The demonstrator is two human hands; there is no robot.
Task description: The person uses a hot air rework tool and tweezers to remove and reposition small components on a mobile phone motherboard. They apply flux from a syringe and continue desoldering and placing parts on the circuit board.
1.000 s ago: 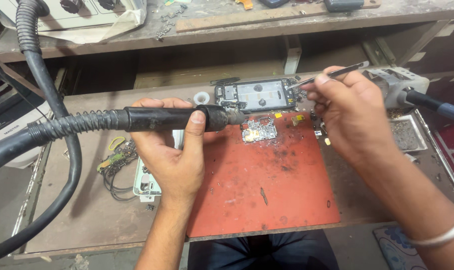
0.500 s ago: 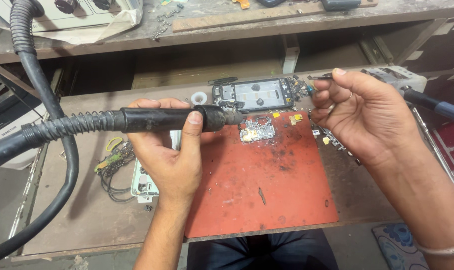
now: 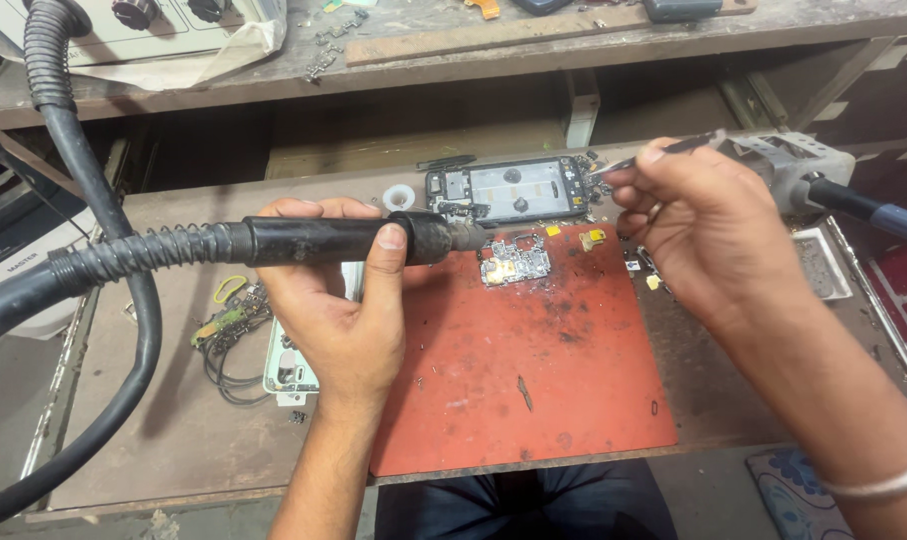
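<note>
My left hand (image 3: 338,300) grips the black handle of a hot-air tool (image 3: 313,240), whose nozzle points right at a small circuit board (image 3: 515,262) lying at the top edge of a red work mat (image 3: 533,380). A thick black hose (image 3: 93,270) runs left from the handle. My right hand (image 3: 698,225) pinches thin metal tweezers (image 3: 663,150), their tip near the right end of an opened phone frame (image 3: 508,190) just behind the mat. The circuit board lies apart from both hands.
A white phone part (image 3: 288,365) and a tangle of wires (image 3: 228,330) lie left of the mat. A soldering iron on a grey stand (image 3: 803,170) sits at the right with a small tray (image 3: 823,265). A shelf (image 3: 473,40) with control box runs behind.
My right hand lifted and turned, bringing the tweezers from the phone frame toward me, then back up near its right end. My left hand and hot-air tool stayed put.
</note>
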